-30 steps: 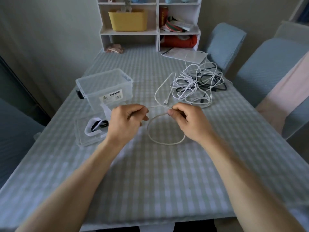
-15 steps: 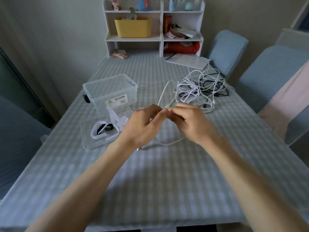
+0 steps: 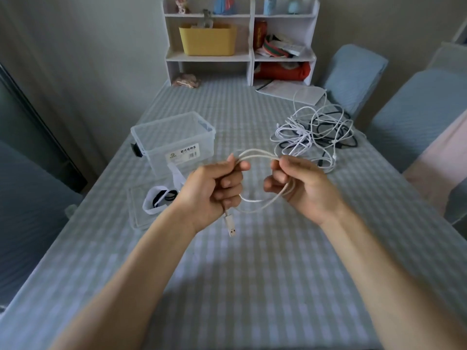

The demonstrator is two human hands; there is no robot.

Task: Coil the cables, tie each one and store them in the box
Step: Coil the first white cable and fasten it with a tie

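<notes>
I hold a white cable point(image 3: 257, 154) looped into a coil above the checked tablecloth. My left hand point(image 3: 213, 189) grips the coil's left side in a fist, and the cable's USB plug point(image 3: 230, 224) hangs below it. My right hand point(image 3: 300, 183) grips the right side of the coil with curled fingers. The clear plastic box point(image 3: 174, 140) stands open behind my left hand. Its lid point(image 3: 137, 210) lies flat in front of it with black ties point(image 3: 165, 195) and a white strip point(image 3: 151, 207) on it. A tangled pile of white and black cables point(image 3: 316, 133) lies at the back right.
A white shelf unit point(image 3: 242, 56) with a yellow bin point(image 3: 208, 39) stands at the table's far end, with papers point(image 3: 290, 90) in front of it. Blue covered chairs point(image 3: 353, 77) line the right side. The table's left edge drops off near a dark panel point(image 3: 38, 137).
The cable has gone from one flat loop on the table to a multi-turn coil lifted in the air. My hands met, then parted to either side of the coil.
</notes>
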